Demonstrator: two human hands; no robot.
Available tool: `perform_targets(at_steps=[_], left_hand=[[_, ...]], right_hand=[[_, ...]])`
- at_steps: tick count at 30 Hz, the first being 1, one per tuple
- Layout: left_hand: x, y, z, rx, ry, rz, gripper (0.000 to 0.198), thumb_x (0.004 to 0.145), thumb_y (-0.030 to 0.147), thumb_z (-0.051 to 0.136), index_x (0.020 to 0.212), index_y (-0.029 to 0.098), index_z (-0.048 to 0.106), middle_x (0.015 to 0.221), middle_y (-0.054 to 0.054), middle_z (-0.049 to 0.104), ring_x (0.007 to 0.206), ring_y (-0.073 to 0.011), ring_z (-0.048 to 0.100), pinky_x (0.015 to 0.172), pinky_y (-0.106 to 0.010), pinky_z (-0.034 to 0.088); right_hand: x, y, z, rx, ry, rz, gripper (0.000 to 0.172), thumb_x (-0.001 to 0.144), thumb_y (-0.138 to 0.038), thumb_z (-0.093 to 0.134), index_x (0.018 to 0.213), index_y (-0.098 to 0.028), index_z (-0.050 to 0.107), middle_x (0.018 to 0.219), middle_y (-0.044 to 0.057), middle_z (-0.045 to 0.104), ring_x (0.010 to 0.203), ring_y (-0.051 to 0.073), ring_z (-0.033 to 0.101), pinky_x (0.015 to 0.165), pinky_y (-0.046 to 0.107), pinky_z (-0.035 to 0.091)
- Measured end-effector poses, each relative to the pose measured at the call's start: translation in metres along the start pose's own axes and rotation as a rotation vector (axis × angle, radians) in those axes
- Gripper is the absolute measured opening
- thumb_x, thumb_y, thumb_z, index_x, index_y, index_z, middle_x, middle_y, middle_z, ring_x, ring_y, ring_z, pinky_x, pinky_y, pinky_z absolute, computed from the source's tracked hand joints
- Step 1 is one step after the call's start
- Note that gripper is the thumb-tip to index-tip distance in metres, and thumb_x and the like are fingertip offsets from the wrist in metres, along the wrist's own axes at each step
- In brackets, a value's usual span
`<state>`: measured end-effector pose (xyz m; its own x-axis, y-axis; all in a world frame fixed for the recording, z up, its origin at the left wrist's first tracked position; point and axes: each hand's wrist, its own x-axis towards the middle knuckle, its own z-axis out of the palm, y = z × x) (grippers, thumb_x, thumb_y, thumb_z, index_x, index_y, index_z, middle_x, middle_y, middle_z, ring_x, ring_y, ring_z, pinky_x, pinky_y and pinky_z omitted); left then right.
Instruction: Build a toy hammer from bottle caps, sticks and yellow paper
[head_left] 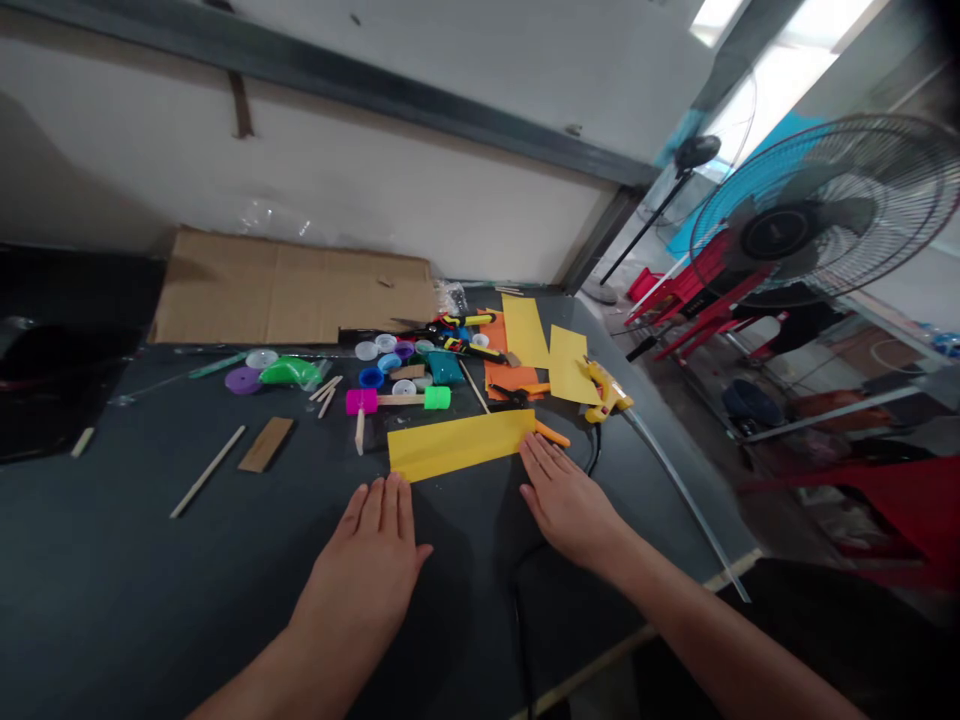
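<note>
- On my feed, the left hand and right hand sit apart, both open and flat, palms down on the dark bench, clamped on nothing.
- The yellow paper strip lies ahead of them and between them, its long axis running across my view and rising slightly to the right.
- The right hand is the nearer: its fingertips meet the strip's lower edge towards the right end. The left fingertips stop by the lower left corner, and I cannot tell whether they touch it.
- The strip looks thin, flat and matte, with straight, clean edges.
- Just past its right end lies a slim orange piece, beside a yellow hot glue gun with a black cord.
- Farther up the bench are an orange paper sheet, two yellow paper sheets, yellow-and-black utility knives, round plastic bottle caps, a magenta-and-green toy mallet and a corrugated cardboard sheet.
</note>
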<state>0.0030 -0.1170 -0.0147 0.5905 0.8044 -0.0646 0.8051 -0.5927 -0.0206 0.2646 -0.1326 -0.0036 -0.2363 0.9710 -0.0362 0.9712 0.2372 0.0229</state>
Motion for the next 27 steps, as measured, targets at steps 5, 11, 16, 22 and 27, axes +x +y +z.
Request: perform_targets(at_steps=[5,11,16,22,27], left_hand=[[-0.006,0.003,-0.006,0.097,-0.005,-0.031,0.055,0.087,0.027,0.044,0.127,-0.009,0.051,0.132,-0.033,0.048,0.121,-0.0415,0.051,0.101,-0.054,0.041],[0.007,-0.012,-0.039,-0.257,-0.012,-0.156,0.037,0.091,0.025,0.036,0.106,0.010,0.066,0.102,-0.018,0.070,0.095,-0.0305,0.067,0.085,-0.047,0.051],[0.025,-0.030,-0.037,-0.859,0.015,-0.476,0.046,0.085,0.030,0.045,0.126,0.010,0.044,0.113,-0.017,0.065,0.082,-0.0216,0.069,0.075,-0.038,0.055],[0.038,-0.032,-0.019,-1.246,0.031,-0.534,0.060,0.076,0.021,0.051,0.134,0.014,0.035,0.106,-0.012,0.062,0.069,-0.0153,0.066,0.061,-0.030,0.057],[0.039,-0.030,-0.015,-1.159,0.071,-0.493,0.051,0.080,0.028,0.051,0.128,0.018,0.039,0.089,-0.004,0.063,0.069,-0.0167,0.066,0.058,-0.028,0.055]], right_hand=[[0.007,-0.010,-0.007,-0.122,0.029,0.089,0.051,0.093,-0.027,0.042,0.131,0.006,0.049,0.137,0.027,0.048,0.129,0.035,0.044,0.109,0.049,0.034],[0.010,-0.013,-0.012,-0.106,0.058,0.010,0.044,0.092,-0.023,0.045,0.128,0.000,0.054,0.133,0.023,0.054,0.124,0.031,0.051,0.107,0.045,0.038],[0.005,-0.007,-0.005,-0.034,0.081,0.011,0.042,0.091,-0.020,0.044,0.129,-0.004,0.054,0.135,0.021,0.053,0.126,0.029,0.049,0.106,0.044,0.039],[0.002,0.001,-0.010,0.047,0.113,0.001,0.036,0.091,-0.019,0.047,0.122,-0.006,0.058,0.128,0.018,0.058,0.120,0.027,0.052,0.103,0.043,0.042],[0.021,-0.021,-0.030,0.210,0.146,-0.087,0.022,0.091,-0.019,0.048,0.106,-0.016,0.065,0.105,0.010,0.067,0.102,0.023,0.058,0.092,0.038,0.046]])
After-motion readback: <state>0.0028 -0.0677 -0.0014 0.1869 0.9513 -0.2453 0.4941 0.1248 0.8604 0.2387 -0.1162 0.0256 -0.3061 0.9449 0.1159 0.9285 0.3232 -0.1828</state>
